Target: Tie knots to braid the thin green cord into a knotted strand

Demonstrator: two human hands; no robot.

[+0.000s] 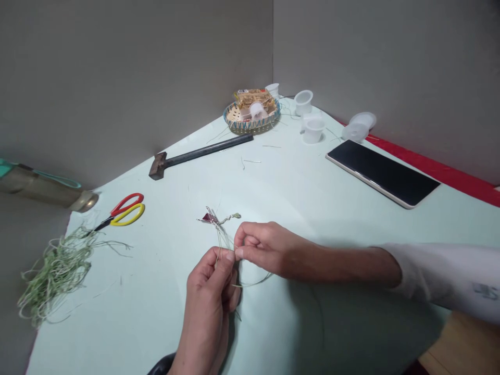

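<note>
Metal tube (47,190) with a teal strap lies just off the left edge of the pale green tabletop (156,312), above a loose tangle of green-white cord (58,273) at that edge. Scissors (127,210) with red and yellow loop handles sit just right of the tangle, and a dark hammer (197,154) lies nearer the far edge. Mid-table, the left hand (207,307) and right hand (265,250) meet, thumbs and fingertips of both pinched tightly on thin pale strands. These rise to a small wire-wrapped piece with a dark red bit (207,217), which hangs just beyond the fingers, above the tabletop. In the far corner stands a woven basket (252,122) holding a packet and a white cup, with more white plastic cups (313,130) beside it. A smartphone (383,172) lies face up toward the right edge, near a red strip (441,172), and a white sleeve (449,276) covers the right forearm.
</note>
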